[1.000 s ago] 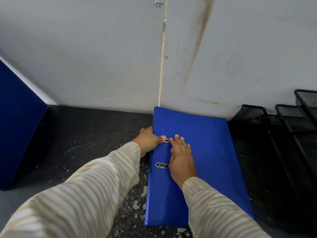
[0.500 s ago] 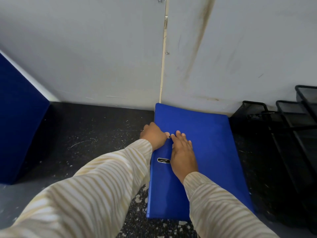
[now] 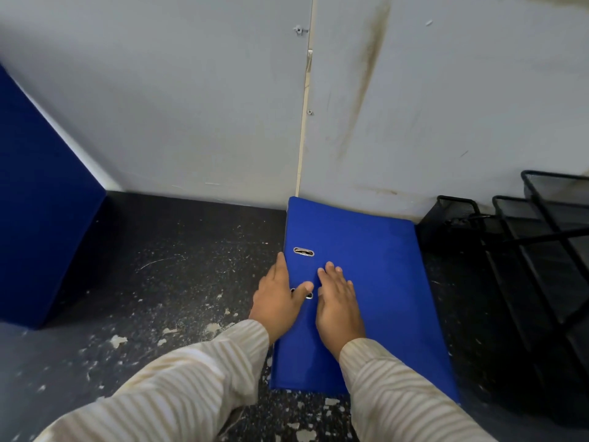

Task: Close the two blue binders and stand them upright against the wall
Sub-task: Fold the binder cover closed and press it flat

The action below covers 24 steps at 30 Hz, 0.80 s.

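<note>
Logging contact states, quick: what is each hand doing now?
Left hand: open, fingers along the blue binder spine edge, thumb on its cover.
Right hand: open, flat on the cover.

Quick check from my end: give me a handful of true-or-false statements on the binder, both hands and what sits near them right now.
1. The blue binder lies flat and closed on the floor. True.
2. The right hand rests palm down on the binder's cover. True.
3. The left hand is lifted clear of the binder. False: it sits at the binder's left edge, thumb over the nearer metal slot.
4. The binder stands upright against the wall. False: it lies flat, its far edge close to the wall.
5. Black wire racks stand to the binder's right. True.
6. The racks lie on top of the binder. False: they stand beside it.
</note>
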Each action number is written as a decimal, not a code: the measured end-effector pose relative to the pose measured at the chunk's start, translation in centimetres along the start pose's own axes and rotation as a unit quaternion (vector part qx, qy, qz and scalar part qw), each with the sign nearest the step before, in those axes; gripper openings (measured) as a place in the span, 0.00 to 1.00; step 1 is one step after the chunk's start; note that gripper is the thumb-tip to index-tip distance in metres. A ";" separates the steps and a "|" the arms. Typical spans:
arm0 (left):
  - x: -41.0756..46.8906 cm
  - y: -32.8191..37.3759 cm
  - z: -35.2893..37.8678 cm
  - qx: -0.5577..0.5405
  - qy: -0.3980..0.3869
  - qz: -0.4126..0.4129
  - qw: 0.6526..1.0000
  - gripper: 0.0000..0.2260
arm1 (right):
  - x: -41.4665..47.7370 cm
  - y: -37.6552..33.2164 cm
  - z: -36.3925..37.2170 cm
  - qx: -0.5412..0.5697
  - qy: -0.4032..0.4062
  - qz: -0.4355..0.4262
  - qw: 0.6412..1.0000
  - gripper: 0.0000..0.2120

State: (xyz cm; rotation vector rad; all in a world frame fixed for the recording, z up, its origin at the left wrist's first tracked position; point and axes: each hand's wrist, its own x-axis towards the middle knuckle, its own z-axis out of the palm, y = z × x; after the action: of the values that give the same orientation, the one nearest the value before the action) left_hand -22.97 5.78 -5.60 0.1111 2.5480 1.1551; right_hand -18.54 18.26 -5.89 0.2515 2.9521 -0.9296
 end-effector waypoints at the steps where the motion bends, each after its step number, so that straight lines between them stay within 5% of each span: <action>1: -0.1 -0.1 -0.2 -0.018 -0.011 0.008 1.000 0.39 | 0.0 0.0 0.0 -0.002 -0.004 0.002 1.000 0.22; 10: 2.4 2.5 -1.6 -0.009 -0.090 -0.145 0.985 0.41 | 0.2 0.2 0.1 -0.026 -0.005 0.000 1.000 0.22; 14: 2.1 2.8 -1.4 0.095 -0.070 -0.115 0.986 0.42 | 0.2 0.3 0.1 -0.032 -0.005 -0.002 0.999 0.23; 21: 3.0 2.5 -3.5 0.023 -0.167 -0.132 0.977 0.40 | 0.2 0.2 0.3 -0.027 -0.001 0.000 1.000 0.22; 24: 2.9 3.3 -3.2 0.083 -0.148 -0.134 0.976 0.37 | 0.2 0.3 0.5 -0.035 0.005 0.002 0.999 0.22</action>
State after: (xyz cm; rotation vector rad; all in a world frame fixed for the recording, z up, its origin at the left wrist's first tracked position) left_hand -27.02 6.26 -1.96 -0.0202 2.3034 0.7598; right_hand -18.73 18.26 -6.46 0.2604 2.9844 -0.8260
